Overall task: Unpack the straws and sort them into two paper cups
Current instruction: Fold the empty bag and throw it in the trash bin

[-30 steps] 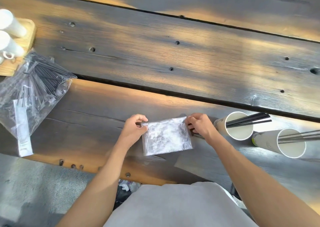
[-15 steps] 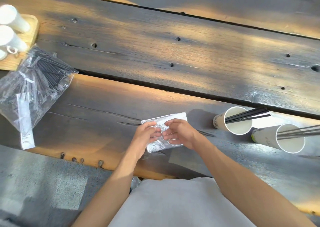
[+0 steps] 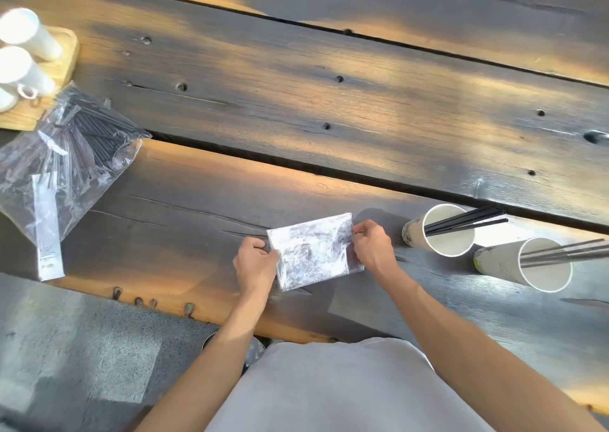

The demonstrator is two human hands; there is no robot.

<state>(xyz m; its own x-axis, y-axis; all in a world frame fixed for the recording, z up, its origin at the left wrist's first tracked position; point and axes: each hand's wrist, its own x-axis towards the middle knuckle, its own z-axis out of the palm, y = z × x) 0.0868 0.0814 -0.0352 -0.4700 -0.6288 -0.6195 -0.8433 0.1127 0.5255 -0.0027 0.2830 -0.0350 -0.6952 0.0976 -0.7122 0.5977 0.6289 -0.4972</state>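
On a weathered plank table (image 3: 296, 108), both hands, bunched together half a second ago, now stretch a flat clear wrapper (image 3: 314, 252): left hand (image 3: 255, 263) pinching its left edge, right hand (image 3: 370, 248) its right. Printing on the cups (image 3: 438, 230) is unreadable.

Count: two paper cups (image 3: 438, 230) (image 3: 524, 265), two plastic bags (image 3: 62, 164) (image 3: 314, 250), two hands (image 3: 255, 263) (image 3: 370, 245), three white cylinders (image 3: 29, 34) (image 3: 23, 70) (image 3: 5, 100), one tray (image 3: 66, 59).

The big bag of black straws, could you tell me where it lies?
Head view, far left: the bag of black straws lies on the table, against the wooden tray.
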